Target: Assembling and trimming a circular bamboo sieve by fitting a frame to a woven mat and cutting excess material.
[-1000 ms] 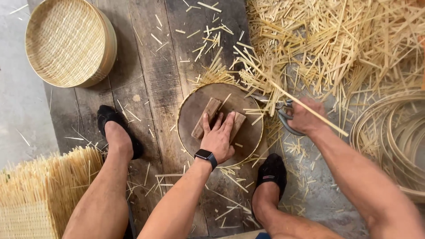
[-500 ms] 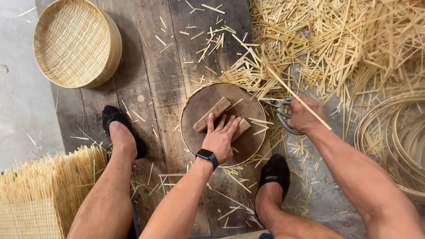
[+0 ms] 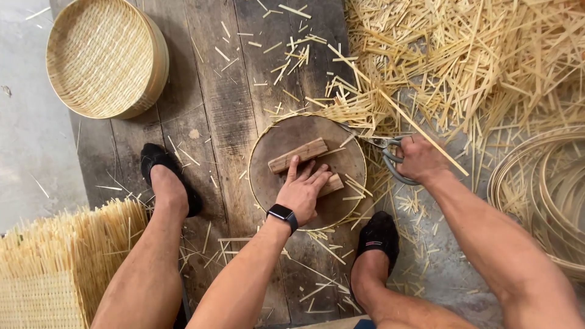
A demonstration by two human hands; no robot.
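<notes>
Scissors [image 3: 384,152] are gripped in the right hand [image 3: 417,159] at the right edge of the round wooden disc [image 3: 304,167], which lies on the dark plank surface [image 3: 213,109]. Their blades point left, toward the disc's rim, where a thin bamboo strip [image 3: 265,131] is seen following the edge. A long bamboo stick [image 3: 420,131] appears to be held in the same hand, slanting up to the left over the pile of bamboo offcuts [image 3: 475,61].

For a clean trim, the disc is best kept pinned flat while the blades are brought close along the rim, so that nothing shifts as a cut is made.

The right fingers are curled together through the scissor handles, clamped on them. The left hand [image 3: 303,192] is laid flat on the disc, its fingers [image 3: 291,170] slightly spread and pressed against two small wooden blocks [image 3: 298,155]. A woven round tray [image 3: 100,58] is set well apart at the upper left.
</notes>
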